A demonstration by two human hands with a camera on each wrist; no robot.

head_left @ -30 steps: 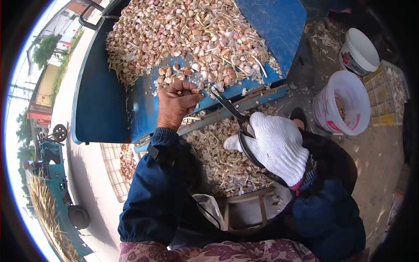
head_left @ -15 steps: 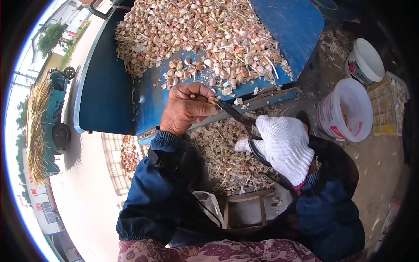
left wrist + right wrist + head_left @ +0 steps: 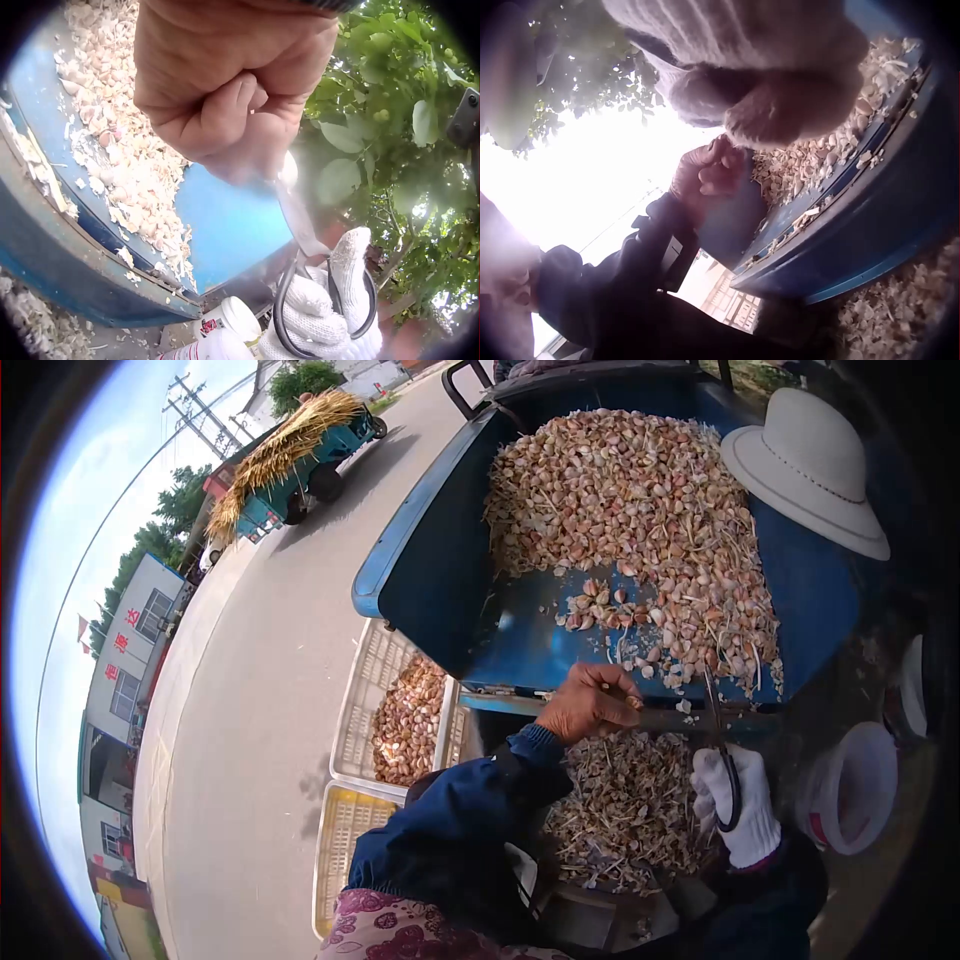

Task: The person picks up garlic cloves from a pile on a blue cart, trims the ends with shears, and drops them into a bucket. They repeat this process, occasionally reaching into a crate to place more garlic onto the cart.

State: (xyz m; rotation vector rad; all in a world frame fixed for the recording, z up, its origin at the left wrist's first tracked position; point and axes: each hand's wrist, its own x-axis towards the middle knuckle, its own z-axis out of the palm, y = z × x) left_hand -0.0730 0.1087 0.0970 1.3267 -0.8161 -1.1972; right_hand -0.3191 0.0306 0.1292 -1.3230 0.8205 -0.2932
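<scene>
Trimming step: the bare left hand [image 3: 588, 703] pinches a garlic bulb [image 3: 632, 702] at the edge of the blue cart bed [image 3: 430, 575], while the gloved right hand [image 3: 738, 807] grips scissors [image 3: 718, 745] whose blades must probably next meet the bulb's stem.

I count two hands at work: my bare left hand [image 3: 590, 703] and my gloved right hand [image 3: 738, 805]. One pair of scissors [image 3: 722, 760] sits in the right one. At the lower left of the frame lie two plastic crates [image 3: 362, 700]. One white hat [image 3: 806, 465] rests at the upper right. One white bucket [image 3: 850, 790] stands at the right edge. The garlic cloves [image 3: 640, 530] are too many to count.
</scene>
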